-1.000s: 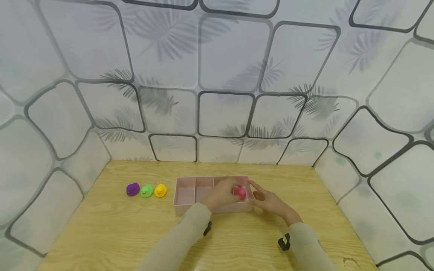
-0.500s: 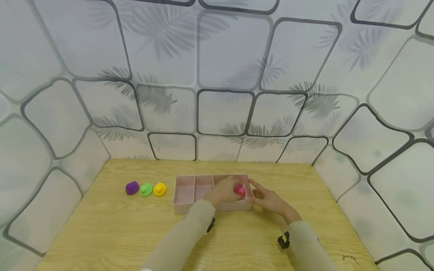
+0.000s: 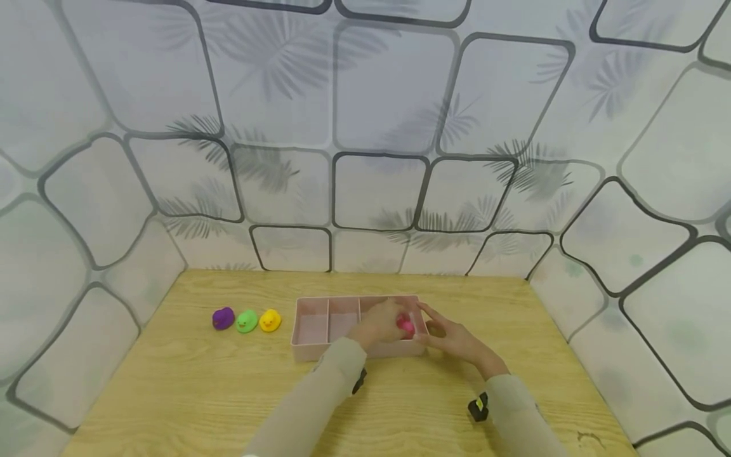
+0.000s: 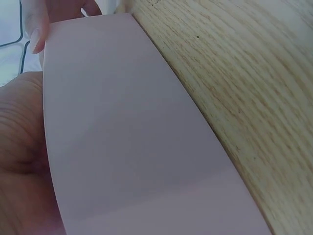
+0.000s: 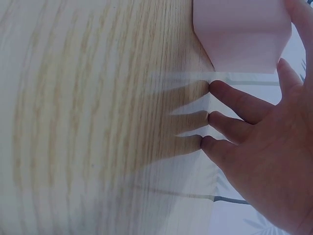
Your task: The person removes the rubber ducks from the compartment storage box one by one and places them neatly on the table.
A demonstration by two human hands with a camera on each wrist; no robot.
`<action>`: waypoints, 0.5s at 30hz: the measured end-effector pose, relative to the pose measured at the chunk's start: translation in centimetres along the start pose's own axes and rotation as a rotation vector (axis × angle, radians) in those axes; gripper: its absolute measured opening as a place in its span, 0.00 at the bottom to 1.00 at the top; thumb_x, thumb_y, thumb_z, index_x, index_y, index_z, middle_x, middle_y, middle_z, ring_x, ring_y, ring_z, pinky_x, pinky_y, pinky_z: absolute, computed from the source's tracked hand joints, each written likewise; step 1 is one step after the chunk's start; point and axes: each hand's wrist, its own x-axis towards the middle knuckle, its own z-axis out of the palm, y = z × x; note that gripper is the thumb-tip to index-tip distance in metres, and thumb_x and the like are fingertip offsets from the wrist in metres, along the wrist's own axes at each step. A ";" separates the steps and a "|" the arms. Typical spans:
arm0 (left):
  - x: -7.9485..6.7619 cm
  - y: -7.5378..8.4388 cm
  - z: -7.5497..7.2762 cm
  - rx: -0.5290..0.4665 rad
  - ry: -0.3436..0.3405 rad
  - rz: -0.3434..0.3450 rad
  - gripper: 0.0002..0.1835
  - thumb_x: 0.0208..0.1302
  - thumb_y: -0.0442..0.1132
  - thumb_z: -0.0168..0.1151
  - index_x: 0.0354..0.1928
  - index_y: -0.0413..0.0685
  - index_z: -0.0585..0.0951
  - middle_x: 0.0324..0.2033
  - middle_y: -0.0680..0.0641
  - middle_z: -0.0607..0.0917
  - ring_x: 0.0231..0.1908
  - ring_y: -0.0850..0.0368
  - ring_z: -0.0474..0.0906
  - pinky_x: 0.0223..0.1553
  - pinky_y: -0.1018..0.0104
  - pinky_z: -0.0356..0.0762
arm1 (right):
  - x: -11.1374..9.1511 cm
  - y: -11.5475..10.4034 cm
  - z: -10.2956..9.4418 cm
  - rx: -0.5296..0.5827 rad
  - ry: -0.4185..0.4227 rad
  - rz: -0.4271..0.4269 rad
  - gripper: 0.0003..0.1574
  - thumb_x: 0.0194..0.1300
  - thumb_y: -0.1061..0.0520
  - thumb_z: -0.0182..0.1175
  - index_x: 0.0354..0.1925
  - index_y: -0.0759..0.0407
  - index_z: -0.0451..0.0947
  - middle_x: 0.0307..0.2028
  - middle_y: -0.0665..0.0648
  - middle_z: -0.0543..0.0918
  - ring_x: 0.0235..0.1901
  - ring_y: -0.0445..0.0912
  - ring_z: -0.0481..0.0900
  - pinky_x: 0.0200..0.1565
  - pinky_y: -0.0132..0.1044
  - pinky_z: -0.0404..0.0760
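A long pink divided box (image 3: 311,351) lies on the table in the head view. My left hand (image 3: 379,322) reaches over its front wall into the right-end part, fingers around a pink rubber duck (image 3: 407,326). The hand partly covers the duck and the nearby compartments. My right hand (image 3: 454,339) holds the box's right end between thumb and index finger. In the right wrist view, the other fingers (image 5: 239,103) of that hand are spread, tips on the table. The left wrist view shows the box's front wall (image 4: 127,117) beside the left palm (image 4: 22,156).
Left of the box, a purple duck (image 3: 223,318), a green duck (image 3: 247,321) and a yellow duck (image 3: 270,320) sit in a row on the wooden table (image 3: 188,381). A patterned wall covering (image 3: 377,190) encloses the back and sides.
My left hand has shifted slightly right and deeper into the right-end part of the box, with the pink duck. My right hand and the other ducks stay in place.
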 end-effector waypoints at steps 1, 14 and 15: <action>0.0 0.0 0.0 0.005 -0.001 0.002 0.16 0.67 0.43 0.73 0.55 0.53 0.87 0.63 0.46 0.82 0.44 0.57 0.76 0.45 0.66 0.78 | 0.0 0.0 0.0 0.003 -0.001 0.002 0.55 0.69 0.30 0.64 0.84 0.29 0.50 0.71 0.63 0.77 0.73 0.63 0.71 0.71 0.68 0.69; -0.1 -0.2 0.1 0.001 0.019 0.044 0.13 0.68 0.40 0.72 0.53 0.51 0.87 0.52 0.48 0.85 0.39 0.60 0.76 0.41 0.69 0.77 | 0.0 -0.1 0.0 -0.017 0.000 -0.012 0.55 0.70 0.31 0.64 0.85 0.33 0.49 0.71 0.65 0.77 0.72 0.64 0.73 0.69 0.67 0.72; 0.0 -0.3 0.1 -0.002 0.021 0.052 0.12 0.67 0.39 0.72 0.51 0.51 0.87 0.48 0.49 0.86 0.37 0.60 0.76 0.39 0.69 0.77 | 0.0 -0.1 0.0 -0.017 -0.001 -0.013 0.55 0.70 0.31 0.64 0.85 0.33 0.49 0.71 0.65 0.78 0.71 0.63 0.74 0.68 0.66 0.73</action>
